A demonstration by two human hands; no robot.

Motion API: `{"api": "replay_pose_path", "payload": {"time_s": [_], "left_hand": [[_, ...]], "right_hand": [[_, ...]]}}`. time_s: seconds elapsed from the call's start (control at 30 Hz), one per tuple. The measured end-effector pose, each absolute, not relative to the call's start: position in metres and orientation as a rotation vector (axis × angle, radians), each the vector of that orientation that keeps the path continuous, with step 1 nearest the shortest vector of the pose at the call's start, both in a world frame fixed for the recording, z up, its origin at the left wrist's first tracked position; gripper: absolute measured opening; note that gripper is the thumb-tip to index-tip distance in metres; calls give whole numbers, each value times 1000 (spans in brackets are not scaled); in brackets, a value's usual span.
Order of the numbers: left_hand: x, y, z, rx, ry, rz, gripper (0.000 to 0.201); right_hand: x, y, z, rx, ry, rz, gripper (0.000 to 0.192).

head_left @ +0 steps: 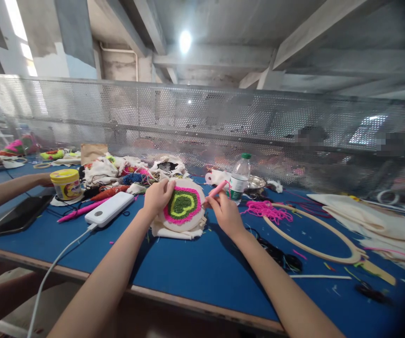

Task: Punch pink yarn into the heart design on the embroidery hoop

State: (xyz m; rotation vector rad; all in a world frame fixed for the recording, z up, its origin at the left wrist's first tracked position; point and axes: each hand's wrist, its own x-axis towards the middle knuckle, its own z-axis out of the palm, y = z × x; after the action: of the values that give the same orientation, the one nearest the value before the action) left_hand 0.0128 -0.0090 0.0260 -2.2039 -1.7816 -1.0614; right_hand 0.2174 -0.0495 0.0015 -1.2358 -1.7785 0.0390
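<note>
We steady embroidery hoop (183,206) with left hand (157,196), fingers curled over rim. Right hand (225,212) fingers pinch pink punch needle (217,189), tip at heart's pink border. Mid-stitching, we judge; next punch needs hoop firm on surface (188,267).

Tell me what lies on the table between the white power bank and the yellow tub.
In the head view, a pink pen and dark cables lie between the power bank and the yellow tub.

Blue-topped worktable (195,267) with wood edge, perforated metal screen (223,117) running along its far side. Bare concrete ceiling with beams (315,33), 1 round lamp (185,41) lit. Daylight through window (19,33) at upper left.
</note>
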Motion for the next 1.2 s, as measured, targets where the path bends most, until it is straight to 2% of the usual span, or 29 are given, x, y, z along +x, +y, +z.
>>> {"api": "replay_pose_path", "payload": {"time_s": [0.4,0.63,0.87,0.97,1.2], "left_hand": [[12,-9,26,-2213,-1777,-1066,42],[12,-6,23,-2206,-1730,-1089,43],[11,-2,19,-2167,-1760,-1068,44],[10,0,19,-2192,-1743,-1065,45],[8,1,19,-2211,-1746,-1112,45]], "right_hand": [[218,-52,4,-1217,-1721,37,25],[212,-51,5,-1170,-1932,-155,17],[205,-44,-3,-1250,-1991,-269,21],[208,-45,-4,-1252,-1898,-181,22],[211,-46,-2,-1164,-1651,238,19]]}}
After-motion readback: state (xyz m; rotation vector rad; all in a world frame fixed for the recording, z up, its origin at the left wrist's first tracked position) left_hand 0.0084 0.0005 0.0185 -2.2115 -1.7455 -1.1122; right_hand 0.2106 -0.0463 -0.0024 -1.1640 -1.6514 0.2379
